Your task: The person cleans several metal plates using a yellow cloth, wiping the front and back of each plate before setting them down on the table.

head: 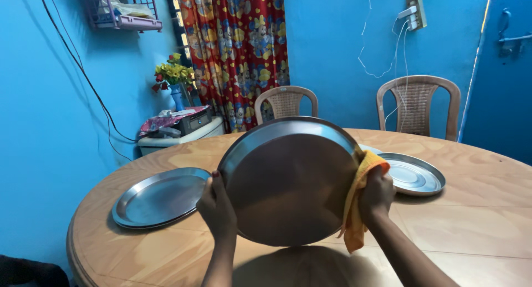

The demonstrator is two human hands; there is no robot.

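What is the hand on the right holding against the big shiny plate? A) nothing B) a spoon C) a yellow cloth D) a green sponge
C: the right hand presses a yellow cloth to the edge of the raised steel plate, which the left hand steadies.

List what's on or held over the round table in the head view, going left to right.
Flat steel plate → left hand → raised steel plate → yellow cloth → right hand → steel plate at right.
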